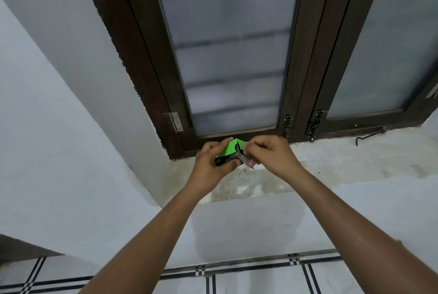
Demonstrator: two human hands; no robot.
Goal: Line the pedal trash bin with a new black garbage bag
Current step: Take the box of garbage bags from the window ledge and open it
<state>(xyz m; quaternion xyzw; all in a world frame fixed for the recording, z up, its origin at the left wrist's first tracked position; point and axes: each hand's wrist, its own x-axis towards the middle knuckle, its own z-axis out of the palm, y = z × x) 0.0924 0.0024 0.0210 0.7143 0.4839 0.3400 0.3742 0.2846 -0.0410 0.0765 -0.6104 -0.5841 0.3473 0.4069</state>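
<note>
A small green and black cardboard box of garbage bags is held over the window sill, just below the window frame. My left hand wraps around the box from the left and below. My right hand pinches the box's end flap at its right end, fingers closed on it. No bag shows outside the box. The pedal trash bin is not in view.
A dark wooden window with frosted panes fills the upper view. The stone sill runs right, with a metal stay hook lying on it. A white wall stands on the left; tiled wall below.
</note>
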